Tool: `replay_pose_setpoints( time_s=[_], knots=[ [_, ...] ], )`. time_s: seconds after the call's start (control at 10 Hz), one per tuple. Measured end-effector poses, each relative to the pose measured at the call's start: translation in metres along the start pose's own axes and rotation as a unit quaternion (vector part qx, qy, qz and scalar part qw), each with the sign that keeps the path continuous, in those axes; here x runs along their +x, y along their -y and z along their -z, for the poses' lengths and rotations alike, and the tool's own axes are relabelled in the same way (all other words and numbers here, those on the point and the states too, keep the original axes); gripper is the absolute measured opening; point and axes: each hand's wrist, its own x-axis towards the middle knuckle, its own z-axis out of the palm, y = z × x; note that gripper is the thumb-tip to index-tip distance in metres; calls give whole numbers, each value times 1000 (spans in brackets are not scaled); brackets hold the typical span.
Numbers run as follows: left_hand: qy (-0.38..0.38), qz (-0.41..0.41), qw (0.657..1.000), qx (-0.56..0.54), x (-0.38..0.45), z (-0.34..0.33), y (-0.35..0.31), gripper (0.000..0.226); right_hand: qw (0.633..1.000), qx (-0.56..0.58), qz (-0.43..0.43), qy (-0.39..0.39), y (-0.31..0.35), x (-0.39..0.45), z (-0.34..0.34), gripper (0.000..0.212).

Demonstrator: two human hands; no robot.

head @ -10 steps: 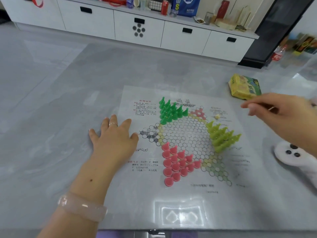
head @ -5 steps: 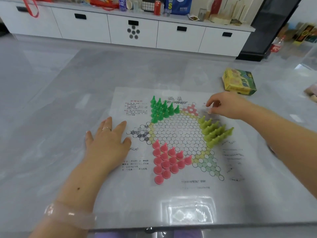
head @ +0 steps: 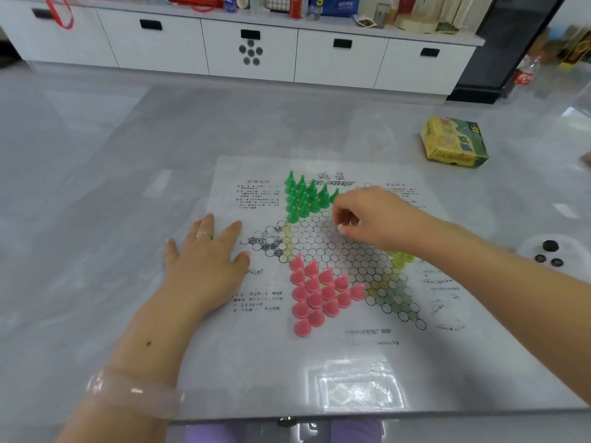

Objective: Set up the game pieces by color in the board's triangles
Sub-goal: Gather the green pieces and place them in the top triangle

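The right hand (head: 367,219) hovers over the middle of the paper game board (head: 319,346), its fingers curled down toward the hexagon field; whether they pinch a piece cannot be told. Just beyond its knuckles, toward the far left, the green pieces (head: 303,196) stand upright and packed in their triangle. Under the right wrist only a few yellow-green pieces (head: 401,258) show, the rest hidden by the forearm. Nearer the person, below the right hand, the pink pieces (head: 316,295) fill their triangle, tilted slightly.

The left hand (head: 204,260) lies flat, fingers straight and spread, its thumb side pressing on the board's left edge; a ring sits on one finger and a pale bracelet (head: 134,391) circles the wrist.

The board rests on a glossy grey table (head: 96,219). Far beyond the right hand a yellow-green box (head: 454,142) sits on the table, well apart from the board. To the right of the right forearm, a pale round object with dark spots (head: 550,254) lies near the table's edge. A white cabinet (head: 256,49) runs along the back.
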Motion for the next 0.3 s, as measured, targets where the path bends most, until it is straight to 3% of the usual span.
replay_pose_setpoints(
  time_s=[0.3],
  knots=[
    [0,-4,1000,-12,2,0,3,54,1000,1,5,14,-1,-4,-3,11]
  ],
)
